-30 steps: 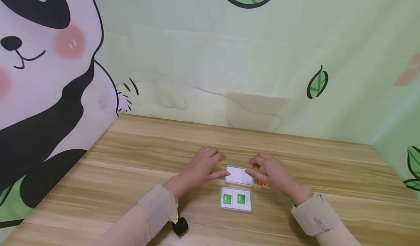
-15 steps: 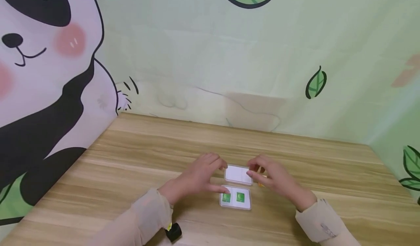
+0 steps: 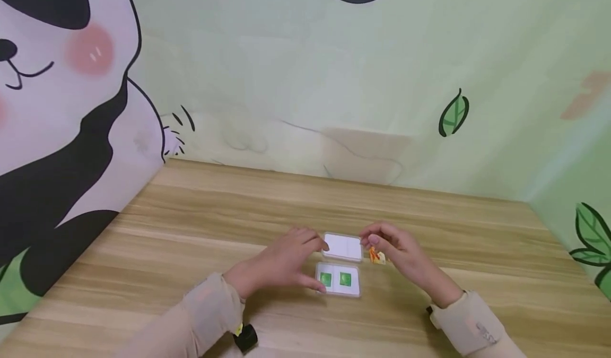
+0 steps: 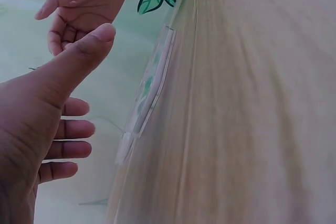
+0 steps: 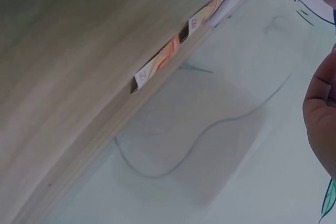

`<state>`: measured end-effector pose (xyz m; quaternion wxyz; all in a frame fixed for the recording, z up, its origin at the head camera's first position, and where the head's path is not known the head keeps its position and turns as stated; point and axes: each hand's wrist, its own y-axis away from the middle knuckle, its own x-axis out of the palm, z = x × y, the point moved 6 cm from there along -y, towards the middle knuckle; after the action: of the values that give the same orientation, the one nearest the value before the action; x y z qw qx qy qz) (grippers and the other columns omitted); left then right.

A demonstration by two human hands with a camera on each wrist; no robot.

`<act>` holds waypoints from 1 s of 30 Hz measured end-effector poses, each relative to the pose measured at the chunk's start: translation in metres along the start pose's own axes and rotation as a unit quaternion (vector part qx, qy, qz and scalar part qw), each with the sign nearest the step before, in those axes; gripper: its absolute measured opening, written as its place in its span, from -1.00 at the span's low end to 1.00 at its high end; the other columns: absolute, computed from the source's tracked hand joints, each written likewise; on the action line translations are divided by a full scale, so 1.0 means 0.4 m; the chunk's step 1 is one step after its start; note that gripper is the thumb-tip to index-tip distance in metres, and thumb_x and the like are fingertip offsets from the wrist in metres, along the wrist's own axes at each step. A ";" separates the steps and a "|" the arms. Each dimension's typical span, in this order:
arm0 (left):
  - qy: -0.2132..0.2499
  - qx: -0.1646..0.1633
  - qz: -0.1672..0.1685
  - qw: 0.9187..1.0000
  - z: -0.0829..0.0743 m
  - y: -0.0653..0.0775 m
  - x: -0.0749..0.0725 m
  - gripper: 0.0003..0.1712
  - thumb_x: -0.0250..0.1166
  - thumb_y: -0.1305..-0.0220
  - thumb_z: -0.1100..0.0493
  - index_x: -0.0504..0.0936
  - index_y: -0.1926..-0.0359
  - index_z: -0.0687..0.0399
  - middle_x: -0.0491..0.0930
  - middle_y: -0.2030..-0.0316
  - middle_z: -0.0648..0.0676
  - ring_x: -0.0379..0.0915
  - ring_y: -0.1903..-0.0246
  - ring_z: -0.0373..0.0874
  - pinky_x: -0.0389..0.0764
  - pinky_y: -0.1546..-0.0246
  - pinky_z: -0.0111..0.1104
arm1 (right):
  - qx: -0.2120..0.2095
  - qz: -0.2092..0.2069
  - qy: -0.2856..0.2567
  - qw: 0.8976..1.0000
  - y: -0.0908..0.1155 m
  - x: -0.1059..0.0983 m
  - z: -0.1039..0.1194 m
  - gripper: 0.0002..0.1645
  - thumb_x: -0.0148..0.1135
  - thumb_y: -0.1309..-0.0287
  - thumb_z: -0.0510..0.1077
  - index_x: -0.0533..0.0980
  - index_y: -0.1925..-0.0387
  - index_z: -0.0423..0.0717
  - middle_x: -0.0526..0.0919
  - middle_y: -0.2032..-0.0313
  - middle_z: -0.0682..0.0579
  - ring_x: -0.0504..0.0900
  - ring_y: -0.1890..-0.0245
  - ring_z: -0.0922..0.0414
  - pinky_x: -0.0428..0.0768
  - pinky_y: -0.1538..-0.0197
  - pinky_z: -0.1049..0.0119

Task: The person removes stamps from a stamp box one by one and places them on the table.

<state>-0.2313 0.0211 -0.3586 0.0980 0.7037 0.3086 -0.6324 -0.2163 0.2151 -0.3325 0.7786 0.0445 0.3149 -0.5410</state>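
Note:
A clear flat case (image 3: 355, 282) with two green stamps (image 3: 346, 279) on white lies on the table. Just behind it is a second clear case (image 3: 343, 246) with a plain white face. My left hand (image 3: 284, 257) spans the left ends of both cases, thumb and fingers spread, holding nothing; the left wrist view shows its thumb raised off the table. Right of the far case, orange stamps (image 3: 377, 255) lie beside my right hand (image 3: 403, 246). Its fingers are loosely bent, with nothing visible in them. Two stamps with toothed edges (image 5: 157, 62) appear in the right wrist view.
The wooden table (image 3: 215, 215) meets a pale green backdrop (image 3: 267, 82) with leaf drawings. A large panda (image 3: 95, 82) is printed at the left. A black wrist device (image 3: 245, 338) hangs beneath the left sleeve.
My left hand has shifted left and nearer, its thumb moving from the far case to the near one. My right hand has drawn back rightward from the far case, uncovering the orange stamps.

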 end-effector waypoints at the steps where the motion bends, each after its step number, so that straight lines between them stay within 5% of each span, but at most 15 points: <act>1: 0.001 -0.002 0.004 1.000 0.001 0.002 0.004 -0.14 0.41 0.14 -0.38 0.50 -0.09 0.05 0.54 -0.03 0.00 0.42 -0.07 -0.12 0.40 -0.22 -0.21 | -0.002 0.002 -0.005 1.000 0.002 0.003 0.002 -0.68 -0.11 -0.44 -0.20 0.50 0.05 -0.35 0.61 0.21 -0.21 0.62 0.20 0.21 0.58 0.09 0.41; 8: 0.022 -0.009 0.017 1.000 0.005 0.006 0.017 -0.09 0.45 0.16 -0.37 0.48 -0.13 0.07 0.52 0.00 0.01 0.43 -0.04 -0.12 0.47 -0.16 -0.23 | -0.033 0.010 -0.048 0.998 0.011 0.006 0.017 -0.67 -0.15 -0.43 -0.27 0.47 0.08 -0.47 0.63 0.26 0.11 0.59 0.24 0.27 0.58 0.18 0.40; 12: 0.031 -0.021 0.029 0.999 0.010 0.011 0.024 -0.07 0.46 0.18 -0.36 0.48 -0.13 0.09 0.52 -0.01 0.03 0.42 -0.04 -0.11 0.47 -0.16 -0.23 | -0.023 0.018 -0.044 0.999 0.020 0.010 0.018 -0.70 -0.11 -0.42 -0.27 0.48 0.07 -0.43 0.63 0.24 -0.04 0.58 0.22 0.30 0.59 0.15 0.41; 17: 0.040 -0.027 0.044 0.998 0.013 0.016 0.033 -0.07 0.46 0.17 -0.35 0.48 -0.13 0.11 0.50 -0.04 0.04 0.39 -0.09 -0.08 0.41 -0.24 -0.21 | -0.040 0.017 0.094 0.995 0.033 0.033 0.029 -0.80 0.12 -0.29 -0.24 0.55 0.10 -0.24 0.64 0.24 -0.06 0.55 0.25 0.29 0.57 0.18 0.39; 21: 0.046 -0.029 0.050 0.997 0.017 0.018 0.037 -0.13 0.47 0.14 -0.33 0.50 -0.10 0.11 0.50 -0.04 0.04 0.37 -0.11 -0.08 0.38 -0.26 -0.20 | -0.058 0.025 0.235 0.970 0.039 0.064 0.039 -0.77 0.27 -0.19 -0.12 0.56 0.12 -0.09 0.60 0.25 0.09 0.52 0.24 0.24 0.55 0.17 0.33; 30: 0.035 -0.023 0.049 0.998 0.021 0.024 0.053 -0.19 0.43 0.07 -0.32 0.53 -0.08 0.12 0.49 -0.02 0.03 0.35 -0.09 -0.10 0.39 -0.24 -0.23 | -0.025 0.038 0.331 0.942 0.044 0.100 0.027 -0.58 0.34 -0.11 0.06 0.55 0.09 -0.10 0.56 0.20 0.07 0.57 0.21 0.16 0.60 0.12 0.24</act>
<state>-0.2328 0.0157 -0.3825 0.1342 0.7373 0.2915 -0.5945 -0.1876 0.1851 -0.3503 0.6509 0.2134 0.5667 -0.4579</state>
